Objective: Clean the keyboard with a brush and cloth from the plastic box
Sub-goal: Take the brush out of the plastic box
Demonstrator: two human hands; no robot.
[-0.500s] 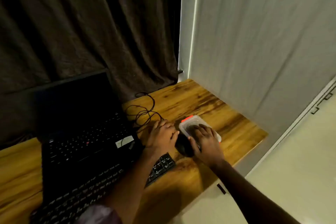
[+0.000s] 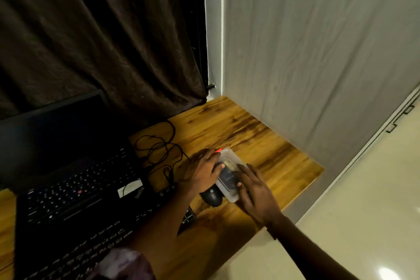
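With my left hand (image 2: 202,173) and right hand (image 2: 258,192) both gripping the plastic box (image 2: 227,180), opening appears under way; next, the lid (image 2: 229,157) needs prying off.

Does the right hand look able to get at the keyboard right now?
Probably not straight away. The right hand holds the plastic box together with the left hand, whose forearm lies across the right end of the keyboard, and the mouse sits in between.

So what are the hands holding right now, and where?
Both hold the clear rectangular plastic box: left hand at its left long side, right hand at its right.
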